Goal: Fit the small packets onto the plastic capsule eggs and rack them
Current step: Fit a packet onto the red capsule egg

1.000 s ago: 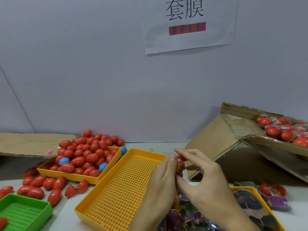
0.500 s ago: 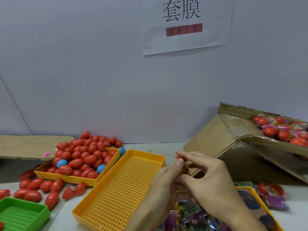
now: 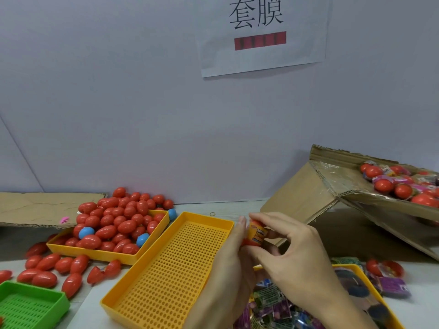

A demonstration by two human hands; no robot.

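Nearest to the camera, at the bottom right, a yellow tray (image 3: 363, 269) holds a heap of small shiny packets (image 3: 273, 307) in purple, green and blue. At the bottom left corner stands a green tray (image 3: 31, 305) with a perforated floor.

Just above the packets the two hands meet. The left hand (image 3: 228, 264) has its fingers curled around a red egg (image 3: 249, 242), and the right hand (image 3: 297, 252) pinches a yellow-orange packet (image 3: 257, 232) that sits around the upper part of this egg. So both grips are closed: the left on the egg, the right on the packet. The egg is in the air, above the right edge of the long yellow rack (image 3: 166, 269), whose floor is full of small holes.

To the left of the rack, loose red eggs (image 3: 47, 262) lie on the bench (image 3: 80, 302), and one of them is opened in two halves. Behind them, another yellow tray (image 3: 107, 254) is piled with red eggs (image 3: 118, 222) and a few blue eggs (image 3: 86, 232).

On the right, near the packet tray, some wrapped eggs (image 3: 384, 269) lie on the bench. Farther right a tilted cardboard box (image 3: 320, 193) carries more wrapped eggs in its upper part. At the far left a flat cardboard sheet (image 3: 35, 207) leans by the wall. On the wall (image 3: 118, 91) hangs a paper sign (image 3: 261, 34) with two black characters and a red bar.
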